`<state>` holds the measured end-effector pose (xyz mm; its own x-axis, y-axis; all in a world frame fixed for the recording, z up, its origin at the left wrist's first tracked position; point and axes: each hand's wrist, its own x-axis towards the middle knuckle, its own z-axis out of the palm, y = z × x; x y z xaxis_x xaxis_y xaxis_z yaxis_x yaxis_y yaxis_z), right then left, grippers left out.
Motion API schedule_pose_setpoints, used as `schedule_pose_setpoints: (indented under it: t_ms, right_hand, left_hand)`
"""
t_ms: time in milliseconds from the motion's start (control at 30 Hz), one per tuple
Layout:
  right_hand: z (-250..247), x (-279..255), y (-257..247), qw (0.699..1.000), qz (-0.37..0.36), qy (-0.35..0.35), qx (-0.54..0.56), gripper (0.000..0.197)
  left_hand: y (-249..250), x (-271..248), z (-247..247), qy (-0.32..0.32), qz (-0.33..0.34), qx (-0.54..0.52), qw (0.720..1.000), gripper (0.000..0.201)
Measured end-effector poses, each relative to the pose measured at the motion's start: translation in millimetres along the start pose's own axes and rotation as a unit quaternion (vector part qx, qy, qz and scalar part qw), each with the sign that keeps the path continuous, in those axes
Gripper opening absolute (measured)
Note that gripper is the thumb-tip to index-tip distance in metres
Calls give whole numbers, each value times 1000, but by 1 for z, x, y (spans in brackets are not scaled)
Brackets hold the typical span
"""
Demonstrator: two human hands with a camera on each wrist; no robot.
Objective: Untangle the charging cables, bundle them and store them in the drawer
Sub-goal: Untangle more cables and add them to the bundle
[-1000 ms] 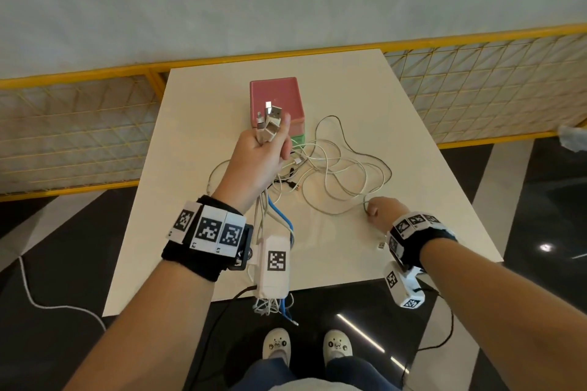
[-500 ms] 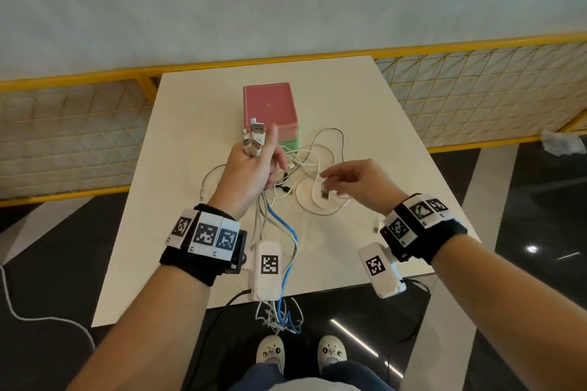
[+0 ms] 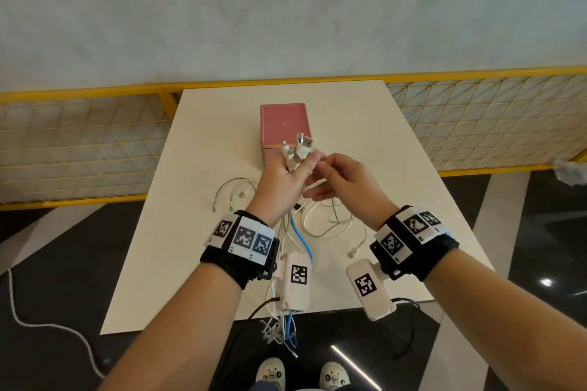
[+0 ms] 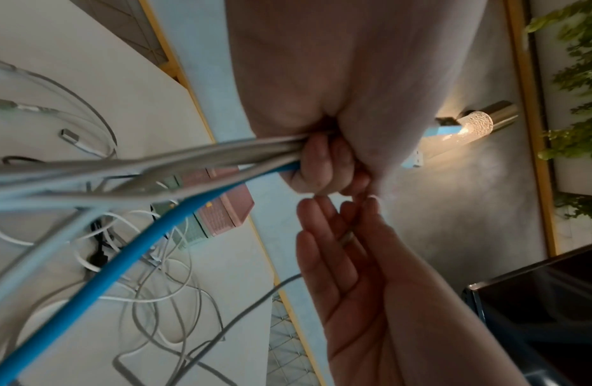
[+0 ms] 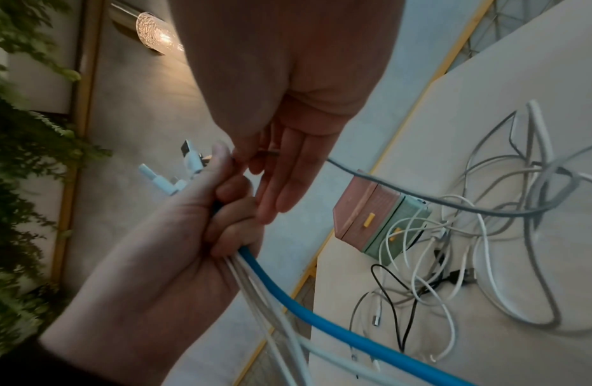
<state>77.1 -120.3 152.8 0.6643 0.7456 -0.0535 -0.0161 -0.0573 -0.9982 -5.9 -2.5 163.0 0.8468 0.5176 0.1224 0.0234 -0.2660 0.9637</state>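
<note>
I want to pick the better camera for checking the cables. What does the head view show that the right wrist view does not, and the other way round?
Only the head view shows both wrist bands, the whole table, the shoes on the floor, and the cable ends hanging below the table edge.

Only the right wrist view shows the front of the drawer box with its yellow handles, and a black cable in the pile.

Both show the left hand gripping a bundle with a blue cable, plugs sticking out above the fist, and the right hand pinching a cable end beside it.

Bundled cables [image 4: 89, 177] cut by frame edge
</note>
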Motion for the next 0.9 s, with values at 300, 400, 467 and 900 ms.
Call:
schedule_pose_setpoints:
  t_ms: [300, 400, 467, 900]
  right_hand:
    - [9, 5, 17, 988, -48, -72, -126, 22]
    - [14, 7, 14, 986, -67, -79, -132, 21]
    - [15, 9, 11, 983, -82, -86, -142, 20]
    - [-31, 50, 43, 950, -12, -85, -301, 31]
  left_hand:
    - [-4, 16, -1, 8, -17, -61, 998, 40]
    - [6, 20, -3, 23, 10, -76, 997, 45]
    - [13, 19, -5, 33, 24, -72, 997, 48]
    - [66, 34, -81, 107, 70, -161, 979, 44]
